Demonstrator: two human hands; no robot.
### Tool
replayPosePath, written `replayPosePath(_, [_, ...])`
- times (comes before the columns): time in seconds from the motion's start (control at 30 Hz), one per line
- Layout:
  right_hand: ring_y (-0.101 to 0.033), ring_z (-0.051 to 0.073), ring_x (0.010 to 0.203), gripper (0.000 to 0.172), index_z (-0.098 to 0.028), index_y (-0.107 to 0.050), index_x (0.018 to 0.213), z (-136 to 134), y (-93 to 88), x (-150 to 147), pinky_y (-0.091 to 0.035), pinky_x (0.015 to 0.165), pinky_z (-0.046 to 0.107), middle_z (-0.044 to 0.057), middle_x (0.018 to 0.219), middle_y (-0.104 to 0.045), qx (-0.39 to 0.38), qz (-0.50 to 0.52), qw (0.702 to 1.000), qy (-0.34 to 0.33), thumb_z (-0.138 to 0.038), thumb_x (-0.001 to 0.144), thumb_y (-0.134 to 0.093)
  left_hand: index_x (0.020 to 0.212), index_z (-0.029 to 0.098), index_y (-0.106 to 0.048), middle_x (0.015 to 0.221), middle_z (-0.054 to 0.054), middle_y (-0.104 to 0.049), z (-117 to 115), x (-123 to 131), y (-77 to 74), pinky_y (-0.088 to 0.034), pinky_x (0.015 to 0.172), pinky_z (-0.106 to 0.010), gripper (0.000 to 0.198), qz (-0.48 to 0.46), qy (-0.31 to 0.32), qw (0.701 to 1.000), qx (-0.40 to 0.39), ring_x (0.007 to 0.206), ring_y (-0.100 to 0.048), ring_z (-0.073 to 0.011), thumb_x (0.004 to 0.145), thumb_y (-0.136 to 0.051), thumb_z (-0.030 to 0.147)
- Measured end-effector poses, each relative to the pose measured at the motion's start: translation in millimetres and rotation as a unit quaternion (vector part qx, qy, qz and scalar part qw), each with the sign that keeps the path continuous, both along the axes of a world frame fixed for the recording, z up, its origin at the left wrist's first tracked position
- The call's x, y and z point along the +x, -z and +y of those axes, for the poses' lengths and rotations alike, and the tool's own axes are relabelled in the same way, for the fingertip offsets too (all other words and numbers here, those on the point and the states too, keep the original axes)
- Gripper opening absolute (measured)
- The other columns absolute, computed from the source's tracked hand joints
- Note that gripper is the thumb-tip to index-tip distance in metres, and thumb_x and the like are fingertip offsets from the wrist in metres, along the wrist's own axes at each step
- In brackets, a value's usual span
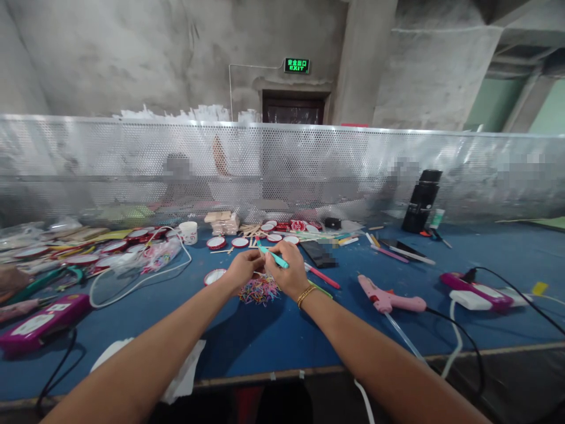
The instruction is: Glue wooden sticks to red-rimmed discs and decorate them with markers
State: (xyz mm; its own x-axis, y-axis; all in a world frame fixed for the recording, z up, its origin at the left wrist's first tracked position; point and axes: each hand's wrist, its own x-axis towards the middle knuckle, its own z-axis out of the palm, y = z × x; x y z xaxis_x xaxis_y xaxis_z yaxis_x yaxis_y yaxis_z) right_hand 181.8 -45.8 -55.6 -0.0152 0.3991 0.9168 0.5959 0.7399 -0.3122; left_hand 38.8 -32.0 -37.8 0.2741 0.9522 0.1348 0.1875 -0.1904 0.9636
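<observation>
A teal marker pen (279, 259) slants across the fingers of my right hand (292, 278), which is closed around it. Close beside it, my left hand (242, 270) has its fingers pinched together near the pen's tip end; whatever they hold is too small or hidden to make out. Just below both hands lies a pile of short multicoloured strips (259, 291). A white disc with a red rim (215, 277) rests partly behind my left wrist. Beyond the fingers are more red-rimmed discs (240, 242) and thin wooden sticks (251, 230).
A pink glue gun (391, 297) and a purple power strip (479, 292) lie right. Another purple power strip (46, 324) and a white cable (132, 292) are left, near a co-worker's hand (13, 281). A paper cup (188, 233), black bottle (421, 203) and perforated metal screen (309, 171) stand behind.
</observation>
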Motion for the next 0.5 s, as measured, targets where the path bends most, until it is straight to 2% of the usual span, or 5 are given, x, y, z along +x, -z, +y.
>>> replayPosePath(0.3, [-0.054, 0.018, 0.075, 0.007, -0.021, -0.054, 0.078, 0.0, -0.6, 1.8, -0.040, 0.076, 0.033, 0.002, 0.074, -0.061, -0.010, 0.011, 1.000, 0.017, -0.024, 0.084, -0.055, 0.075, 0.017, -0.058, 0.069, 0.000, -0.061, 4.7, -2.3, 1.0, -0.039, 0.056, -0.022, 0.039, -0.005, 0.003, 1.000, -0.018, 0.063, -0.058, -0.0113, 0.063, -0.073, 0.051])
replayPosePath(0.5, [-0.054, 0.017, 0.075, 0.008, -0.021, -0.054, 0.077, -2.1, -1.9, -0.3, -0.041, 0.076, 0.032, 0.002, 0.074, -0.061, -0.004, 0.012, 1.000, 0.004, -0.024, 0.084, -0.054, 0.075, 0.017, -0.059, 0.070, 0.000, -0.060, 3.2, -2.3, 1.0, -0.038, 0.055, -0.021, 0.039, -0.010, 0.005, 1.000, -0.013, 0.064, -0.058, -0.0111, 0.064, -0.073, 0.052])
